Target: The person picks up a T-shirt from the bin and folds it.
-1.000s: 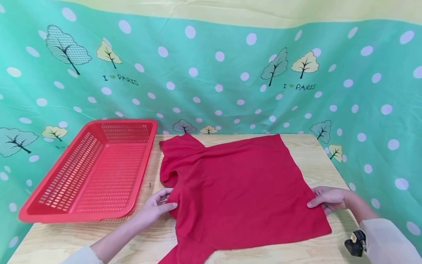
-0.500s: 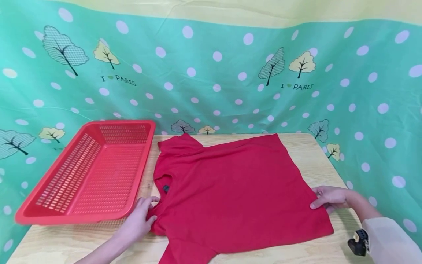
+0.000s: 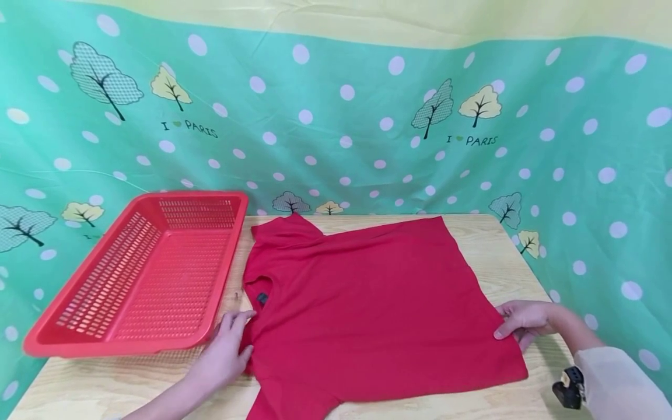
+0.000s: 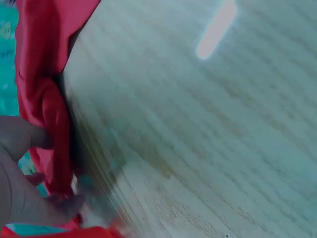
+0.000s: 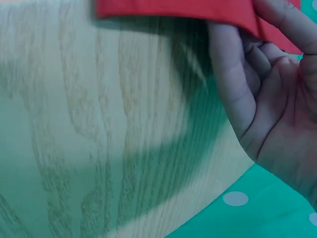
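Observation:
A red T-shirt [image 3: 378, 303] lies spread on the wooden table, its neckline and dark label facing left and its hem to the right. At the near shoulder beside the neckline, my left hand [image 3: 223, 350] touches the cloth with thumb and fingers spread apart. The left wrist view shows the thumb against a bunched red fold [image 4: 54, 119]. My right hand [image 3: 527, 321] pinches the hem near its lower right corner, thumb on top and fingers underneath. In the right wrist view, the hem [image 5: 178, 7] is slightly raised over those fingers.
A red plastic basket [image 3: 238, 245] with slotted sides stands left of the shirt, close to my left hand. Green dotted fabric [image 3: 346, 116] hangs behind and around the table [image 3: 504, 256]. Bare wood shows along the right and near the front.
My left hand has moved left and toward the front, drawing out the shoulder so the neckline and label show. Its thumb has since come to the cloth's edge. The right hand keeps its hold.

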Motion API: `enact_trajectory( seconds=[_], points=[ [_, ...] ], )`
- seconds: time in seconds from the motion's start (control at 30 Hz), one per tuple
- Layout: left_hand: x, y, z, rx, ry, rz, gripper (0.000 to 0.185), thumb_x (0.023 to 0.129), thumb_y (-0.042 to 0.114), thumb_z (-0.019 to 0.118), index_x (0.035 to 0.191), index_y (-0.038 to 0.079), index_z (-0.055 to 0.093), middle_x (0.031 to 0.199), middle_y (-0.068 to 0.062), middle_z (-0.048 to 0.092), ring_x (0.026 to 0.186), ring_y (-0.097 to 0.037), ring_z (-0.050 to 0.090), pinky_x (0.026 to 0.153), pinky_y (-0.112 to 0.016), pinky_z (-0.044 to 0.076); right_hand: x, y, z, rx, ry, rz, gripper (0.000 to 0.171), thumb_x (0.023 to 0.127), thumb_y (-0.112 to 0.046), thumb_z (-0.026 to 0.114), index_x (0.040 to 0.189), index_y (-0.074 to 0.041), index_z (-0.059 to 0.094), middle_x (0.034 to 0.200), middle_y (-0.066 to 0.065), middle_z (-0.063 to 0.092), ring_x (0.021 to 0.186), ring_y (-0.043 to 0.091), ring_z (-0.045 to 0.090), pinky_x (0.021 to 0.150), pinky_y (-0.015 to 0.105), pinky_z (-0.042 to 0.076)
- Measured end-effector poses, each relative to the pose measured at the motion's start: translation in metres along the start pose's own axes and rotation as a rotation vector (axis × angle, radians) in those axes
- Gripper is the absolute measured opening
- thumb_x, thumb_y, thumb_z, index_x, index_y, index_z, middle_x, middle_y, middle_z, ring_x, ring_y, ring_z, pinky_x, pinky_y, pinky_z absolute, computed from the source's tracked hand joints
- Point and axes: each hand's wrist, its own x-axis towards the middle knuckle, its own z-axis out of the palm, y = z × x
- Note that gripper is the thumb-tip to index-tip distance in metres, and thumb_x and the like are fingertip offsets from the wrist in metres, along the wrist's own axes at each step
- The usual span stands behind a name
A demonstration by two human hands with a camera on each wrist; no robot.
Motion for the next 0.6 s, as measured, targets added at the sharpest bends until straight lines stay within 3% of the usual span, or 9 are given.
enact_trajectory(
  seconds=[0.1,0.2,0.3,0.4,0.47,0.6],
  points=[
    [-0.005,0.009,0.0,0.131,0.078,0.18,0.053,0.069,0.016,0.078,0.117,0.005,0.057,0.122,-0.02,0.052,0.106,-0.035,0.057,0.081,-0.047,0.049,-0.002,-0.004,-0.002,-0.074,0.108,-0.009,0.016,0.092,-0.017,0.057,0.096,-0.003,0.053,0.079,0.011,0.07,0.067,0.023,0.07,0.064,0.036,0.057],
    [-0.007,0.021,-0.003,0.14,0.105,0.42,0.04,0.071,0.035,0.077,0.101,0.013,0.061,0.107,-0.004,0.058,0.097,-0.018,0.057,0.078,-0.034,0.045,-0.002,-0.01,-0.001,-0.18,0.291,-0.055,0.021,0.092,-0.023,0.058,0.083,-0.006,0.048,0.064,0.001,0.061,0.053,0.012,0.061,0.056,0.028,0.054],
    [-0.008,0.03,-0.006,0.13,0.037,0.757,0.025,0.071,0.039,0.073,0.084,0.025,0.057,0.083,0.013,0.052,0.078,-0.004,0.05,0.07,-0.02,0.035,0.002,-0.018,0.002,-0.286,0.479,-0.123,0.026,0.091,-0.025,0.06,0.082,-0.004,0.047,0.062,0.0,0.054,0.053,0.01,0.054,0.052,0.025,0.048],
    [-0.014,0.033,-0.003,0.189,-0.083,1.047,0.016,0.072,0.04,0.067,0.079,0.032,0.055,0.075,0.019,0.047,0.068,0.003,0.043,0.062,-0.012,0.023,0.009,-0.026,0.008,-0.354,0.606,-0.173,0.03,0.089,-0.027,0.062,0.085,-0.001,0.049,0.063,0.002,0.053,0.054,0.013,0.052,0.051,0.028,0.047],
    [-0.019,0.032,0.004,0.247,-0.142,1.141,0.01,0.075,0.037,0.063,0.081,0.033,0.055,0.074,0.019,0.046,0.065,0.005,0.039,0.06,-0.01,0.018,0.015,-0.032,0.013,-0.365,0.646,-0.198,0.032,0.088,-0.028,0.063,0.088,0.001,0.051,0.066,0.004,0.054,0.057,0.015,0.054,0.053,0.03,0.048],
    [-0.027,0.025,0.012,0.299,-0.201,1.15,0.008,0.082,0.038,0.059,0.086,0.032,0.054,0.075,0.017,0.039,0.062,0.004,0.028,0.059,-0.01,0.011,0.03,-0.042,0.024,-0.378,0.693,-0.243,0.032,0.087,-0.029,0.065,0.092,0.0,0.053,0.071,0.007,0.055,0.061,0.016,0.054,0.055,0.03,0.049]
  ],
)
